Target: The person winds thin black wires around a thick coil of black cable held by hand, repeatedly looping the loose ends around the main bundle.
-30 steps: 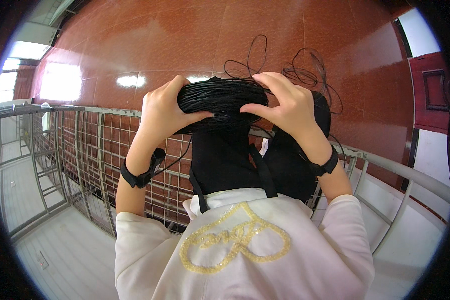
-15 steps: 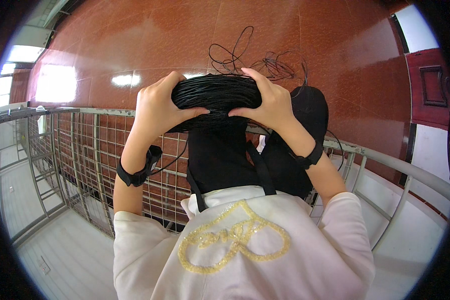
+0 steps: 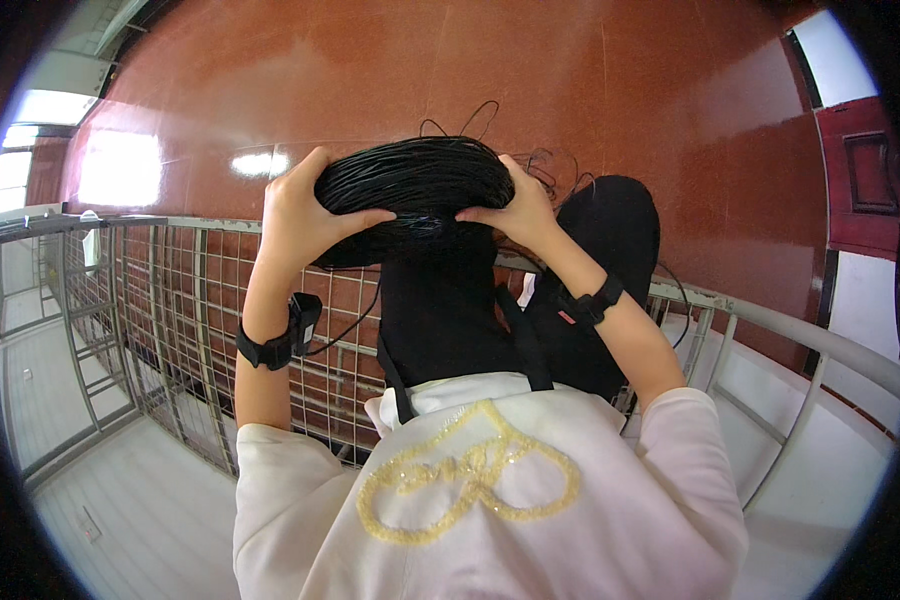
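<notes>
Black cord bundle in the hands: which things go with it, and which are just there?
In use: left hand, right hand, black cord bundle, probably the loose loops beyond it.

Just around: grey metal rail, dark-red panel, reddish-brown floor.

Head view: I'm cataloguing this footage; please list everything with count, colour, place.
Cord coil: one, black, between the hands
Loose cord: several loops, dark, beyond coil
Floor: one, reddish-brown, upper centre
Metal framework: several pieces, grey, left
Curved rail: one, grey, right
Door: one, dark red, far right
Window: count unclear, bright white, far left
Pale surfaces: several, white, both sides
Trousers: one pair, black, centre
Shirt: one, white with yellow design, bottom
Wrist straps: two, black, one per wrist
Left hand: one, bare, coil's left end
Right hand: one, bare, coil's right end
</notes>
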`<move>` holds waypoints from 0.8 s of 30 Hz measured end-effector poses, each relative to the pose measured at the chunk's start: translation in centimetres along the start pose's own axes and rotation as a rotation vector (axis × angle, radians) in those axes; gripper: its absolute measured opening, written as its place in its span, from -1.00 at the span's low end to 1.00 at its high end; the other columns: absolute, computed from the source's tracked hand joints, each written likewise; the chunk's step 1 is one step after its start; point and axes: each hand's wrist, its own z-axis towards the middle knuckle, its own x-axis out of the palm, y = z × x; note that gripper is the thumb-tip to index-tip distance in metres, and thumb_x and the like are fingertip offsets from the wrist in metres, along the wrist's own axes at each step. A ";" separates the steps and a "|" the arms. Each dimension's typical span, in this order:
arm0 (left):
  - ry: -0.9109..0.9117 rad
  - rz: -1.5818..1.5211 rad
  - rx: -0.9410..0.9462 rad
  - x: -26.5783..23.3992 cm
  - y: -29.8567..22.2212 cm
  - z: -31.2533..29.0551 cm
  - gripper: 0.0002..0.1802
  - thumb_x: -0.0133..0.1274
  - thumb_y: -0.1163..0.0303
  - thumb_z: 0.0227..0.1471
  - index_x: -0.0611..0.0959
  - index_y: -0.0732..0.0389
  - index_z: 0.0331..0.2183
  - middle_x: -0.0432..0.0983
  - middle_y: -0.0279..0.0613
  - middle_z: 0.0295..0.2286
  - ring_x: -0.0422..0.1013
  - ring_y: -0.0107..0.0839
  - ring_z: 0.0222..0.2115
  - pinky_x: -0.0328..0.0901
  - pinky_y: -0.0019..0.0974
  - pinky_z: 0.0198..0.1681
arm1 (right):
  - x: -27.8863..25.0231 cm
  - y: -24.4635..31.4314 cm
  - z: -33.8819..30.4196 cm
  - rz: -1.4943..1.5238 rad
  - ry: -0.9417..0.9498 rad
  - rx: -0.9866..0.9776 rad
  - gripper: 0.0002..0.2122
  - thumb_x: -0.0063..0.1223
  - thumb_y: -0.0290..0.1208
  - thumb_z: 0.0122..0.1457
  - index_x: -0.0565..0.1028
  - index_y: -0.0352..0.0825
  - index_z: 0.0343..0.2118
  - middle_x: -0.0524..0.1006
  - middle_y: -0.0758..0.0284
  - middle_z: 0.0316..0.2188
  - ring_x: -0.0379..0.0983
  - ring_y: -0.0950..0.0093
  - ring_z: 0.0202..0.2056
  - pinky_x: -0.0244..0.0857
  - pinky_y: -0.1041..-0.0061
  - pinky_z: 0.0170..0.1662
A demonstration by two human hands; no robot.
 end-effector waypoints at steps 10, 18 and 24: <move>-0.049 -0.280 -0.095 -0.5 1.8 -3.8 -0.45 0.43 0.29 -0.54 0.43 0.27 -0.49 0.49 -0.18 -0.58 0.40 -0.55 -0.54 0.33 -0.45 -0.43 | -2.7 5.5 0.5 -0.325 -0.040 -0.281 -0.49 0.39 -0.09 -0.39 0.47 -0.29 -0.37 0.55 0.33 -0.51 0.53 0.44 -0.45 0.38 0.48 -0.35; 0.013 -0.318 -0.038 -0.5 -1.4 -3.3 -0.36 0.40 0.28 -0.50 0.49 0.27 -0.29 0.54 -0.12 -0.44 0.49 -0.33 -0.40 0.37 -0.34 -0.30 | -4.8 12.1 2.9 -0.572 0.202 -0.505 -0.54 0.34 -0.06 -0.39 0.47 -0.23 -0.43 0.53 0.39 -0.55 0.50 0.38 -0.52 0.33 0.49 -0.47; 0.287 -0.048 -0.009 -1.1 -4.6 -0.7 -0.43 0.32 0.11 -0.45 0.51 0.23 -0.37 0.47 0.02 -0.60 0.43 -0.04 -0.53 0.31 -0.15 -0.47 | -2.3 14.4 3.3 -0.761 0.319 -0.693 -0.70 0.21 -0.24 -0.29 0.39 -0.28 -0.52 0.45 0.32 -0.64 0.46 0.36 -0.59 0.29 0.44 -0.54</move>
